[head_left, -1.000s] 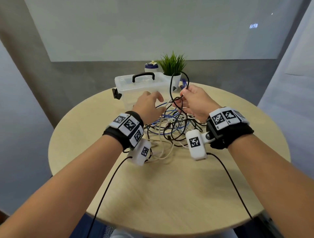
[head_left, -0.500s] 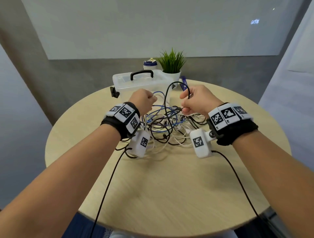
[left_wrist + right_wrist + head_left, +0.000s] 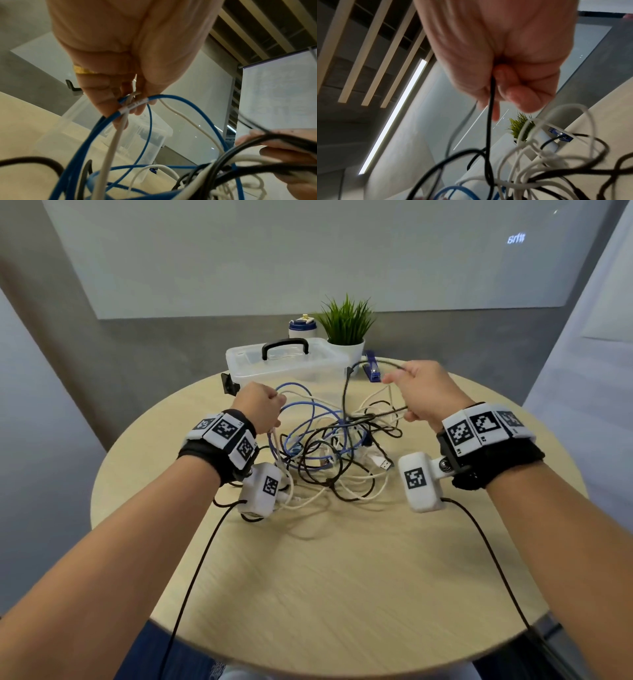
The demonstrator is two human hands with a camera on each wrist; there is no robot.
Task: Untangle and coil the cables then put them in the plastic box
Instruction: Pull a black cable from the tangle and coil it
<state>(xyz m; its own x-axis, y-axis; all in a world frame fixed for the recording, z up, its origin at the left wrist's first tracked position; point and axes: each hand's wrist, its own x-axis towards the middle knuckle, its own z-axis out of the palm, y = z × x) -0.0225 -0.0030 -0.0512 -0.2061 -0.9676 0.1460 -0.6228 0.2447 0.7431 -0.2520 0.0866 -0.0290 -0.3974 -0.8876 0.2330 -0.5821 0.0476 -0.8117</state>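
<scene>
A tangle of blue, white and black cables (image 3: 329,453) lies mid-table, partly lifted between my hands. My left hand (image 3: 262,409) grips a blue cable (image 3: 173,97) together with a white cable (image 3: 111,146) at the left of the tangle. My right hand (image 3: 416,392) is curled round a black cable (image 3: 489,121), which loops up past the box corner (image 3: 344,402). The clear plastic box (image 3: 253,368) with a black handle (image 3: 285,345) stands behind the tangle, lid on.
A potted green plant (image 3: 346,326), a white jar with a blue lid (image 3: 302,326) and a small blue stapler-like object (image 3: 372,368) stand at the table's far edge. The round wooden table (image 3: 325,583) shows bare surface toward me. Wrist-camera leads hang from both forearms.
Both hands have moved apart, the left leftward with the blue and white cables and the right rightward with the black cable. The tangle is pulled wider and lifted.
</scene>
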